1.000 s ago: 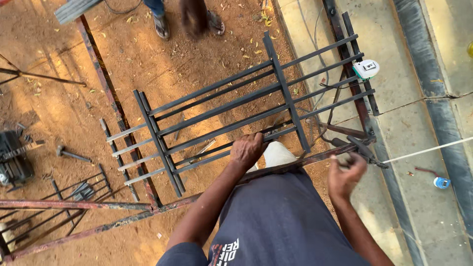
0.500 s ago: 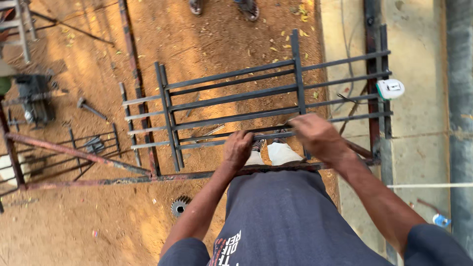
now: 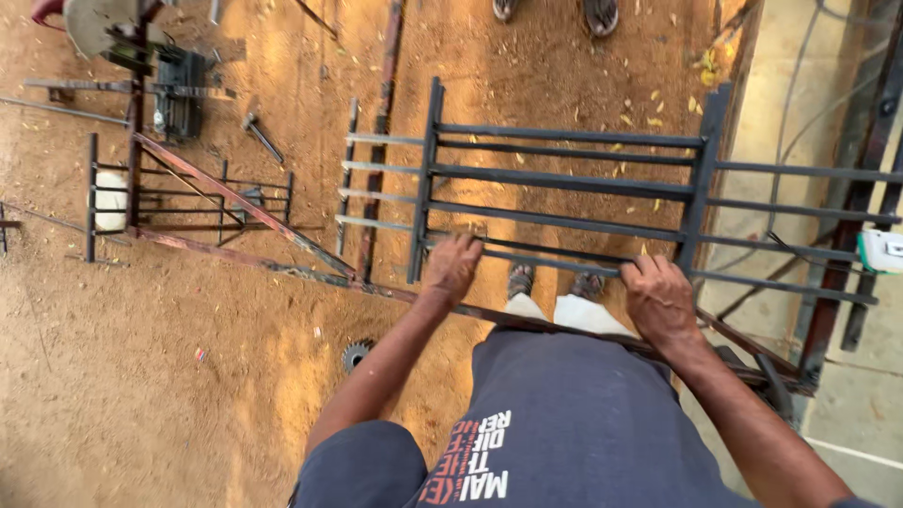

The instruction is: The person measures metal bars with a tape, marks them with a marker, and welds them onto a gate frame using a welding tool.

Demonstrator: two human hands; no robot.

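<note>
A dark metal grille [image 3: 564, 179] of two uprights and several long horizontal bars lies flat over the sandy ground in front of me. My left hand [image 3: 451, 266] is closed over its nearest bar, close to the left upright. My right hand [image 3: 660, 299] grips the same bar near the right upright. My feet show below the bars, between the two hands.
A rusty angle-iron length [image 3: 245, 209] runs diagonally at left, over a smaller bar frame [image 3: 188, 198]. Tools and a machine [image 3: 179, 89] lie at top left. Another person's feet [image 3: 550, 9] stand at the top edge. A concrete strip [image 3: 800, 122] and a white device [image 3: 884, 249] are at right.
My right hand came in from the right and closed on the nearest bar of the grille. The view swung, so the grille now lies more level in front of me.
</note>
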